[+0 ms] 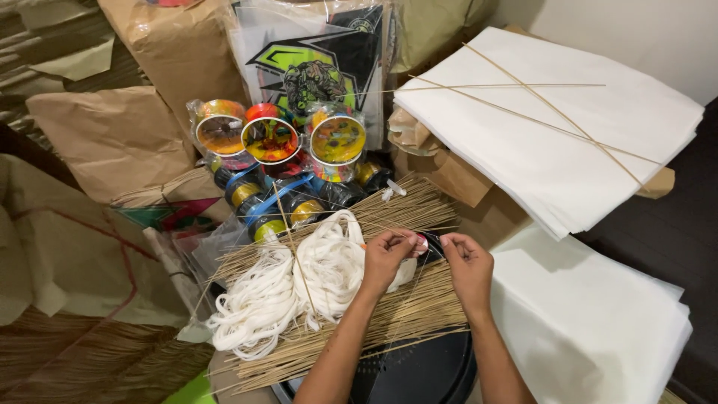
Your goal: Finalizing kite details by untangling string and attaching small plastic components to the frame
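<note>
1. While both hands meet over the heap of thin sticks (404,307), the left hand (385,258) is pinched closed on a small pale roll (421,243), likely tape or thread; the right hand (467,262) has its fingertips drawn together just beside that roll, seemingly on its loose end, though the end itself is too small to make out.
2. Directly under the hands: a broad layer of straw-coloured sticks, fanned out and lying loose, none visibly bound or joined.
3. Touching the left hand's side: a hank of white string (288,295) draped across the sticks, uncoiled and untidy.
4. Below the wrists: a round black object (419,370), partly covered by the sticks.
5. Farther up: bright multicoloured spools (271,140) in clear wrap, with blue-and-yellow reels (262,209) beneath them.
6. To the right: two stacks of white paper (553,142), the upper one with a few long sticks (523,112) crossed on top.
7. Progress, as a judgement: early. Materials are laid out, nothing looks assembled; only the roll is being worked.
</note>
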